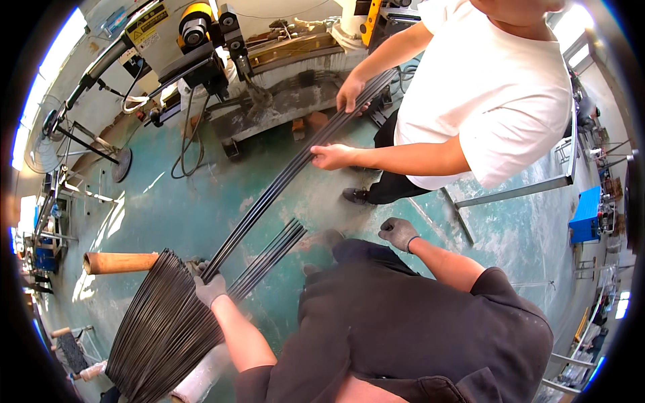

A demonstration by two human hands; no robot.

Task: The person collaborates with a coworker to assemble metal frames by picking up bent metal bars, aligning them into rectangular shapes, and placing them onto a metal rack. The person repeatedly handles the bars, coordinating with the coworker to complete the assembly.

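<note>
My left hand, in a grey glove, is closed round the lower end of a bundle of long thin dark metal rods. The bundle slants up and to the right, where a person in a white T-shirt grips it with both bare hands. Just below my left hand lies a large fanned pile of similar rods, and a few shorter-looking rod ends stick out to its right. My right hand, also gloved, is held in front of my body with its fingers curled in, and nothing shows in it.
A brown tube and a white wrapped roll lie by the pile. Ahead stands a machine with a grimy metal trough and hanging cables. A metal frame is at right, a blue bin beyond, and a fan at far left.
</note>
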